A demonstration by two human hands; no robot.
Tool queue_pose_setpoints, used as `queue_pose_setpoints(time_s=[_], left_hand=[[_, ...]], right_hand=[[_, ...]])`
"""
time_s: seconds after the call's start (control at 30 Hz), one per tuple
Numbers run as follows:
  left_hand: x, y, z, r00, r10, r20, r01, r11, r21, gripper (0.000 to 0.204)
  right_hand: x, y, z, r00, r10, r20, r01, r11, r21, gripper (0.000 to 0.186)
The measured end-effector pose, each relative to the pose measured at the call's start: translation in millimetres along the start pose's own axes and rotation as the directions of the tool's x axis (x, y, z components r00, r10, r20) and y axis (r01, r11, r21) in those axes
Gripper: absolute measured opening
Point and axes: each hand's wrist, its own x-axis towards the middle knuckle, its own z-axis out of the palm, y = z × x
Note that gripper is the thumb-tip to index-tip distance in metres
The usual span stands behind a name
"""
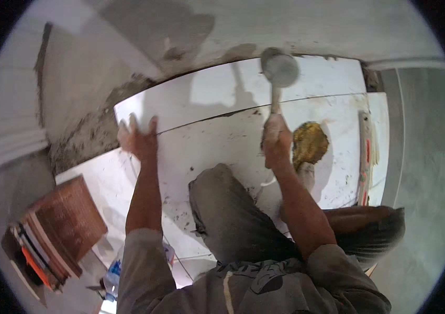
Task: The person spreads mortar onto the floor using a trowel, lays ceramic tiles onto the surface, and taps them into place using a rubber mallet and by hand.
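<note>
My right hand is wrapped round the pale handle of a mallet, whose round grey head is over the far white tile. My left hand has its fingers spread at the left end of that tile, near the seam with the tile in front. A dark, uneven gap runs along part of this seam. To the right of my right hand, a rough yellow-brown lump, sponge-like, sits on the nearer white tile.
A spirit level lies along the right side. Rough mortar borders the tiles at the left, beside the wall. At lower left are a brown wooden box with tools and a clear plastic bottle. My bent knee is over the tiles.
</note>
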Motion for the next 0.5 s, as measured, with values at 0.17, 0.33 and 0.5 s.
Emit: queue_pose_setpoints(time_s=[0.17, 0.33, 0.5], left_hand=[[3, 7, -12, 0.993, -0.067, 0.093, 0.062, 0.997, 0.049, 0.064], [5, 8, -16, 0.991, -0.097, 0.098, 0.093, 0.995, 0.042, 0.065], [3, 5, -10, 0.977, -0.158, 0.141, 0.156, 0.987, 0.021, 0.066]], right_hand=[[1, 6, 4, 0.986, 0.138, 0.095, -0.082, 0.892, -0.445, 0.044], [2, -19, 2, 0.972, 0.201, 0.118, -0.142, 0.912, -0.384, 0.045], [10, -12, 14, 0.998, 0.064, -0.018, -0.059, 0.981, 0.183, 0.038]])
